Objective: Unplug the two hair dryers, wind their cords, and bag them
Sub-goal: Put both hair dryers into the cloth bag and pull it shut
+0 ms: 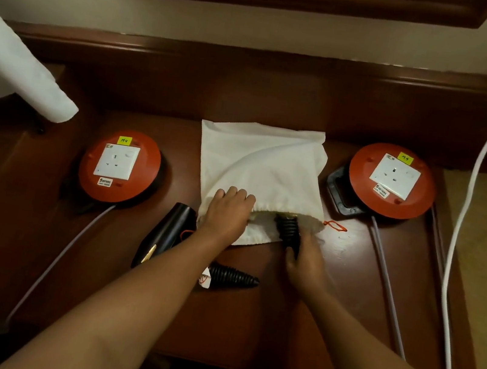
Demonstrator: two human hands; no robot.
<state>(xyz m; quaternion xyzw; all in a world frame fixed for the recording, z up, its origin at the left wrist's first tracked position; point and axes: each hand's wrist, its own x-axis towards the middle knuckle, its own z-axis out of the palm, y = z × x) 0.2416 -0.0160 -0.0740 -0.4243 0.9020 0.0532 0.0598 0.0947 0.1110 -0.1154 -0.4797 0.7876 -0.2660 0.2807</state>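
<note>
1. The black ribbed cord-end of a hair dryer pokes out of the mouth of the white cloth drawstring bag; the rest of that dryer is hidden inside, so you can't see how it sits.
2. Your right hand has its fingers curled round that ribbed end, right at the bag's opening.
3. Your left hand lies on the near-left corner of the bag, fingers curled over the gathered hem and pinching the cloth.
4. The bag's orange drawstring loop trails out on the right of the mouth, on the tabletop.
5. The second black hair dryer lies on the dark brown wooden table just left of the bag, partly under your left forearm; its ribbed end sticks out on the other side of the arm.
6. Two round orange extension reels, each with a white socket, flank the bag: one left, one right.
</note>
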